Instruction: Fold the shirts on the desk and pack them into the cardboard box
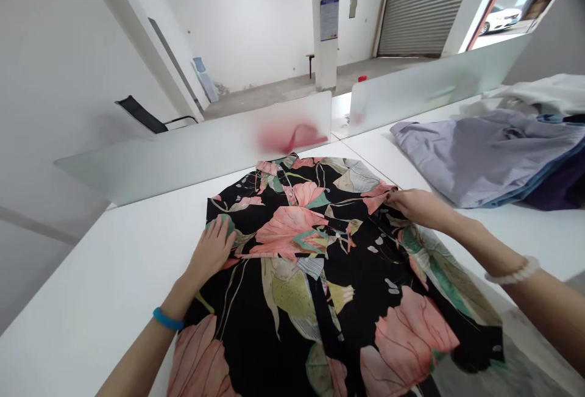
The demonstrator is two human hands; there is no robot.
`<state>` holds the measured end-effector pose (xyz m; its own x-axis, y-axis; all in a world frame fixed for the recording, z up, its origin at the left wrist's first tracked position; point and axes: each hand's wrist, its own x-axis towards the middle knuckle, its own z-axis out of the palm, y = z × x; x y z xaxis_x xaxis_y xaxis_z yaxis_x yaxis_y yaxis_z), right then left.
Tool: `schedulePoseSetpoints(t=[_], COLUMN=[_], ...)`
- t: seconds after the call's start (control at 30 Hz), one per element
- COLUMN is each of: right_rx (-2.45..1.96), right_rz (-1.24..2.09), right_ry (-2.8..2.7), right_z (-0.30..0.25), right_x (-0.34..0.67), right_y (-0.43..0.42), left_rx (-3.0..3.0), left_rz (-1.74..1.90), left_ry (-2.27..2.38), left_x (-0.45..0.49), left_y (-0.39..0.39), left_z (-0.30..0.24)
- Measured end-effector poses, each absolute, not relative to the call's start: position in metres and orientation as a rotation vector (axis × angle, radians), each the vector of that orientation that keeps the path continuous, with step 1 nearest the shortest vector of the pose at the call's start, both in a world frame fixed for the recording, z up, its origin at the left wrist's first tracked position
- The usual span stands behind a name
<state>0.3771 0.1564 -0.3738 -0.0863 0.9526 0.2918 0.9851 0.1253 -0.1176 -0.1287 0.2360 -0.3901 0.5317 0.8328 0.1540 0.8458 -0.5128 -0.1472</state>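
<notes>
Warehouse-style white room, with a gray roller shutter (423, 7) at 1 o'clock and a white car (500, 19) outside a doorway at 2 o'clock. A pillar (325, 31) bearing a poster stands at 12 o'clock, and a black chair (141, 114) sits at 10 o'clock. Frosted dividers (192, 147) rise along the far side of a white tabletop (91, 305). A red-capped bottle (359, 101) stands behind them. A pile of clothes (484, 159), lavender on top, lies at 2 o'clock, just beyond a black shirt (292, 275) with a pink and green leaf print, spread flat at center, collar toward 12 o'clock. The left hand (211, 250) rests open and palm down on the shirt at 8 o'clock, not gripping. The right hand (418, 208) sits at 3 o'clock, fingers bunched on the cloth; whether they grip it cannot be told. A blue wristband (167, 319) circles the left wrist, a white beaded bracelet (512, 272) the right.
</notes>
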Motion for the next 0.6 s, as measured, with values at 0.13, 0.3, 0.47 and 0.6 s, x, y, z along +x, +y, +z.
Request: schedulePoseSetpoints(t=[0.13,0.3,0.47,0.6], right_rx=[-1.829,-2.090,-2.057,-2.143], right_rz=[-0.189,-0.092,-0.061,-0.096], right_ry=[-2.193,-2.282,-2.320,-2.128], right_z=[-0.371,-0.395,-0.395,-0.408], right_x=[0.367,0.360,0.352,0.338], right_y=[0.161,0.215,0.256,0.273], left_rx=[-2.498,-2.429,-2.385,-2.360], left_rz=[-0.035,0.049,0.070,-0.030], left_ry=[-1.309,-1.272,-1.420,-1.652], left_x=[-0.146,-0.153,-0.129,-0.113], left_y=[0.237,0.243,0.269,0.288], left_z=[-0.426,-0.423,-0.406,-0.419])
